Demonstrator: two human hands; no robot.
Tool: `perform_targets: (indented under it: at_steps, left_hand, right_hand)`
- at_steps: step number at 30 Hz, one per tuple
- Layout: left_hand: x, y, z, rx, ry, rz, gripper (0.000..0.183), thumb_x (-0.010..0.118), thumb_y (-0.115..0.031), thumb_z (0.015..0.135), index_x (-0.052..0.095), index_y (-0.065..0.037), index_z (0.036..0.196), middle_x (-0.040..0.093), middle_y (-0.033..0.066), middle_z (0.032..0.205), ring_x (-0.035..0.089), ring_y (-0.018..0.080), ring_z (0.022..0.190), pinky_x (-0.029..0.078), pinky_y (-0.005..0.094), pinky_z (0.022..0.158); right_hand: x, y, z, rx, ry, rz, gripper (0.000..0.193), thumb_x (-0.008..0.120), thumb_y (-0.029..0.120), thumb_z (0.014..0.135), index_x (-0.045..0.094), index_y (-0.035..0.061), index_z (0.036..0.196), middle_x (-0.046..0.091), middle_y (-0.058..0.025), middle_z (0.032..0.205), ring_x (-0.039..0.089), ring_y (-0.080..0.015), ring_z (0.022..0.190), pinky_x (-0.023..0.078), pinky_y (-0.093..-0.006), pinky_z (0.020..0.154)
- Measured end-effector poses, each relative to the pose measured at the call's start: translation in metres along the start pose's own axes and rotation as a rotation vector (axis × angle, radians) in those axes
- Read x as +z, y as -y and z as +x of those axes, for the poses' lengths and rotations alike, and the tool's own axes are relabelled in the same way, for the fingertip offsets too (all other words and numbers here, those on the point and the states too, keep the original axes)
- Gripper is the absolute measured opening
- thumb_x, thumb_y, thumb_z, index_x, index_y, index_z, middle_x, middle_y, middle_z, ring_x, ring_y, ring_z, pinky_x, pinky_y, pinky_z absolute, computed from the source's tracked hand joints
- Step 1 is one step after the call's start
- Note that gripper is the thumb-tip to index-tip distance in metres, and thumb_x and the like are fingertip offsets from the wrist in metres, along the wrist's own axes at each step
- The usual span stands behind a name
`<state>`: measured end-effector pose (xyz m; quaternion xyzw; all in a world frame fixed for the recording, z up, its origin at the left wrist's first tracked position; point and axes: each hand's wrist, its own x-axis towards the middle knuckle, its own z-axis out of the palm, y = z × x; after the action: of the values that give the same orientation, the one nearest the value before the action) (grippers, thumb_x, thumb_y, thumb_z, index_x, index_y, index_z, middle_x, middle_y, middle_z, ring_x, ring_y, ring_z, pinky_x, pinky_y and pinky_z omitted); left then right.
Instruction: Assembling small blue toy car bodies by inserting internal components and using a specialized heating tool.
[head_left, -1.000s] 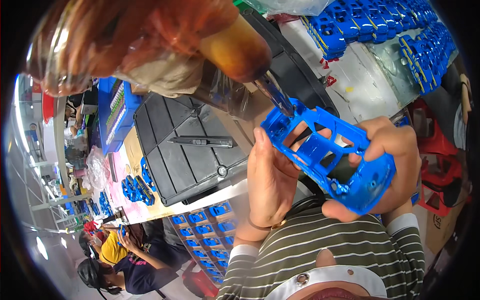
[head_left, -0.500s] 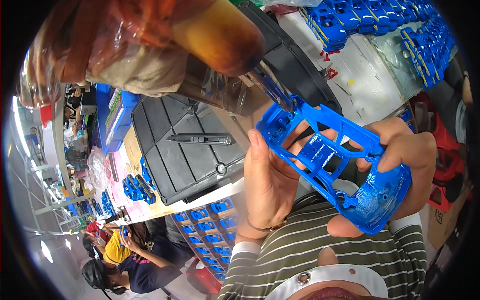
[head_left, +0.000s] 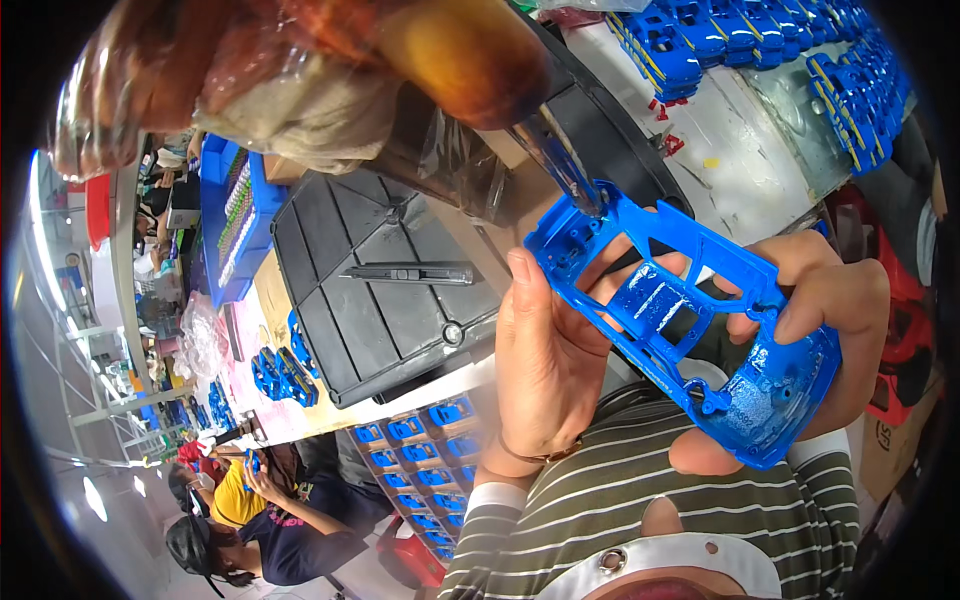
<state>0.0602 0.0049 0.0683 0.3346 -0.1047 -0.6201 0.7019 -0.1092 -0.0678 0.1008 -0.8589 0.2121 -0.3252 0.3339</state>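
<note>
Both my hands hold a blue plastic toy car body shell (head_left: 655,300) tilted, with its hollow inside toward me. The fingers of my left hand (head_left: 545,370) are around its upper left end, thumb at the edge. My right hand (head_left: 845,320) grips the lower right end, fingers over the rim and thumb underneath. From above comes a tool with a rounded amber handle (head_left: 470,65), partly wrapped in clear film and cloth. Its metal shaft (head_left: 560,165) reaches the shell's upper end; whether the tip touches a screw is too small to tell.
A dark pen-like cutter (head_left: 410,274) lies on a black ribbed plastic lid (head_left: 360,335). Rows of blue shells (head_left: 690,45) and small red parts (head_left: 672,146) lie at the upper right. A compartment tray (head_left: 415,455) holds blue parts. At lower left sits a co-worker (head_left: 300,525).
The whole view has shifted slightly, with the shell, hands and tool a little farther right. My hold on the shell and the shaft's place at its upper end look the same.
</note>
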Motion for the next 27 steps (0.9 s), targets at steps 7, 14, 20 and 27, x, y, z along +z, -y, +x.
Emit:
perform_targets:
  at_steps: [7, 14, 20, 27]
  left_hand:
    - [0.0, -0.001, -0.001, -0.048, -0.061, -0.017, 0.06, 0.029, -0.049, 0.096, 0.039, 0.0, 0.129, 0.053, 0.021, 0.122, 0.059, 0.0312, 0.106, 0.053, 0.041, 0.088]
    - [-0.002, 0.009, 0.014, -0.057, -0.017, 0.002, 0.057, 0.032, -0.046, 0.097, 0.041, 0.001, 0.127, 0.054, 0.0192, 0.121, 0.058, 0.0306, 0.108, 0.051, 0.0383, 0.088]
    - [0.008, 0.02, -0.001, -0.086, -0.04, 0.015, 0.057, 0.033, -0.046, 0.097, 0.042, 0.003, 0.125, 0.058, 0.0182, 0.115, 0.059, 0.0304, 0.105, 0.049, 0.0376, 0.09]
    - [-0.041, 0.013, -0.045, -0.544, 0.364, 0.113, 0.057, 0.038, -0.046, 0.096, 0.05, 0.008, 0.111, 0.065, 0.0184, 0.091, 0.067, 0.0321, 0.063, 0.057, 0.0347, 0.048]
  right_hand:
    - [0.015, 0.003, -0.004, 0.088, -0.189, 0.034, 0.067, 0.09, 0.023, 0.04, 0.044, 0.0097, 0.088, 0.057, -0.0139, 0.091, 0.057, -0.0189, 0.078, 0.044, -0.0276, 0.069]
    - [0.012, -0.006, 0.005, 0.028, -0.161, -0.049, 0.074, 0.093, 0.037, 0.045, 0.043, 0.0082, 0.092, 0.058, -0.0113, 0.086, 0.059, -0.0184, 0.076, 0.046, -0.0261, 0.066]
    - [0.01, -0.015, -0.021, -0.073, -0.242, -0.054, 0.064, 0.088, 0.043, 0.051, 0.049, 0.0077, 0.088, 0.06, -0.0131, 0.08, 0.061, -0.0242, 0.069, 0.049, -0.0324, 0.063]
    - [0.008, 0.022, -0.091, -0.311, -0.058, -0.153, 0.04, 0.059, 0.038, 0.087, 0.042, 0.0095, 0.109, 0.059, -0.0271, 0.103, 0.062, -0.0343, 0.079, 0.05, -0.0424, 0.068]
